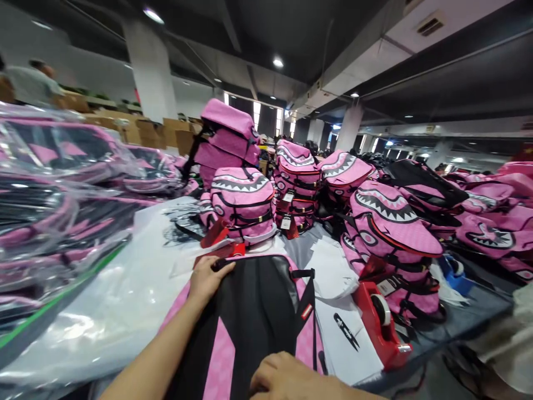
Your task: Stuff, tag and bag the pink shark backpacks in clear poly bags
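Observation:
A pink and black backpack [260, 300] lies before me, its black back panel facing up. Its dark shoulder strap, with a small red label, runs down the right side. My left hand [207, 280] is closed on the backpack's top left edge, near a short black piece. Low in the view, my right hand [287, 378] rests over the lower part of the panel with its fingers curled in. Whatever those fingers hold is hidden under the hand.
Stacked pink backpacks with shark-mouth prints [245, 191] stand behind, and more [391, 222] rise at right. A red tape dispenser [377, 325] sits on white paper sheets [333, 333]. Clear plastic bags [89, 311] and bagged backpacks [54, 150] fill the left. A person [33, 83] is far left.

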`<state>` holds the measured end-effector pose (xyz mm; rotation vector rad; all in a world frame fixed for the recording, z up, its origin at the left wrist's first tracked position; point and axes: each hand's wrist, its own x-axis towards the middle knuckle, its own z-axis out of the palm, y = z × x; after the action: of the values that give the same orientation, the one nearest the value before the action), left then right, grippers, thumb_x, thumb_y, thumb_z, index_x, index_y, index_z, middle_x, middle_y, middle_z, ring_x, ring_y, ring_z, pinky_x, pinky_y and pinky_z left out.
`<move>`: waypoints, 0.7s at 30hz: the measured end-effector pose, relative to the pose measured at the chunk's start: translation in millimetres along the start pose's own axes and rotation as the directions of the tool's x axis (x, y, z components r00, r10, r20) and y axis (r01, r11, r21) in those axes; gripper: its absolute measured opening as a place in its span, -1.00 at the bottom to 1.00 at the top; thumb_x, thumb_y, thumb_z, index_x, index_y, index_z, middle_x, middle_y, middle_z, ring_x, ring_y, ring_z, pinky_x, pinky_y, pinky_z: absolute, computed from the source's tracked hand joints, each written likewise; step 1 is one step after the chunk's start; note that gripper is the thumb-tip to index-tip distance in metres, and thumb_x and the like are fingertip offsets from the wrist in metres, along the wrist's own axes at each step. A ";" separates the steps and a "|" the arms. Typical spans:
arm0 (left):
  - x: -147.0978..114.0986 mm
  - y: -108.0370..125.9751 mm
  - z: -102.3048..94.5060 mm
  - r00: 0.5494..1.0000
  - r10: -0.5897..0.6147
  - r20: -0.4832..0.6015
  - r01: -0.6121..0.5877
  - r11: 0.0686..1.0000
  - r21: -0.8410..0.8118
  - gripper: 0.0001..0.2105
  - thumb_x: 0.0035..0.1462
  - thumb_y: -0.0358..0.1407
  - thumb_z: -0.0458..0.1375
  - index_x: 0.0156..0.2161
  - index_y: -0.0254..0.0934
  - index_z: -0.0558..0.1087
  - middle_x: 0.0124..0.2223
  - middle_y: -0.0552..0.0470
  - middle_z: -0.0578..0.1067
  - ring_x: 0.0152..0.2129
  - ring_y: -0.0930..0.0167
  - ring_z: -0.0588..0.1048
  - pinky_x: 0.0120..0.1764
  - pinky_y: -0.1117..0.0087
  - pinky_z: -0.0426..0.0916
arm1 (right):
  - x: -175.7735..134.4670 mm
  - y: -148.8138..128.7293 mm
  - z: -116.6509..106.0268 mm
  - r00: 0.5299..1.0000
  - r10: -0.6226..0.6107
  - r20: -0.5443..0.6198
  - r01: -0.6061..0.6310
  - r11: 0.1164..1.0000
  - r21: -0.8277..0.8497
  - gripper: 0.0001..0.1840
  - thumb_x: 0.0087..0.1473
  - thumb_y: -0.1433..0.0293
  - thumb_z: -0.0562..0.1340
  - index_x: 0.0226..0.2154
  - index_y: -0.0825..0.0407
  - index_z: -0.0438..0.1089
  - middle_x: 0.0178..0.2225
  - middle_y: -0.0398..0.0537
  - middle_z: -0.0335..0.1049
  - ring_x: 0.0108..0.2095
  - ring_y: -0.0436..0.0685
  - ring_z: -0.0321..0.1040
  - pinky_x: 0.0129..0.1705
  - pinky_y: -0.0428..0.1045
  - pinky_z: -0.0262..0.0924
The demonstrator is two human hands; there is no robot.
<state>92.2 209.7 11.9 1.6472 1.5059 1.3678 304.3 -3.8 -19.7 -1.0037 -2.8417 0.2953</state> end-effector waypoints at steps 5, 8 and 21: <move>2.1 -22.0 6.7 0.994 0.105 0.007 -0.104 0.976 0.193 -0.53 -0.21 0.10 0.15 -0.29 -0.24 0.42 -0.10 -0.28 0.44 0.00 -0.11 0.39 0.13 -0.17 0.27 | -31.1 80.5 -72.0 0.600 0.722 -0.345 -0.557 0.686 0.467 -0.78 0.30 0.24 0.18 -0.14 -0.03 0.48 -0.28 -0.06 0.52 -0.27 0.10 0.44 -0.18 -0.03 0.26; 3.3 -12.9 4.0 0.982 0.174 0.068 -0.186 0.948 0.258 -0.48 -0.08 0.04 0.12 -0.11 -0.33 0.43 0.03 -0.39 0.41 0.06 -0.21 0.33 0.09 -0.33 0.22 | -17.2 135.6 -79.4 0.336 0.904 -0.265 -0.664 0.427 0.613 -0.73 0.26 0.21 0.17 -0.32 0.04 0.45 -0.61 -0.18 0.33 -0.55 0.08 0.34 -0.40 -0.05 0.20; -44.2 56.1 105.1 0.741 0.577 0.343 -0.615 0.789 0.001 -0.64 0.17 -0.44 -0.01 0.05 -0.23 0.43 -0.03 -0.11 0.51 -0.05 0.27 0.47 0.02 0.16 0.39 | 31.5 86.2 -124.7 0.494 0.592 -0.636 -0.311 0.804 0.507 -0.76 0.04 0.18 0.27 -0.39 0.01 0.36 -0.52 -0.20 0.38 -0.51 0.03 0.33 -0.43 -0.10 0.18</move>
<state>215.8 180.2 9.2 2.4366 0.8946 1.2193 353.6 99.9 84.2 -1.3737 -1.6286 0.2714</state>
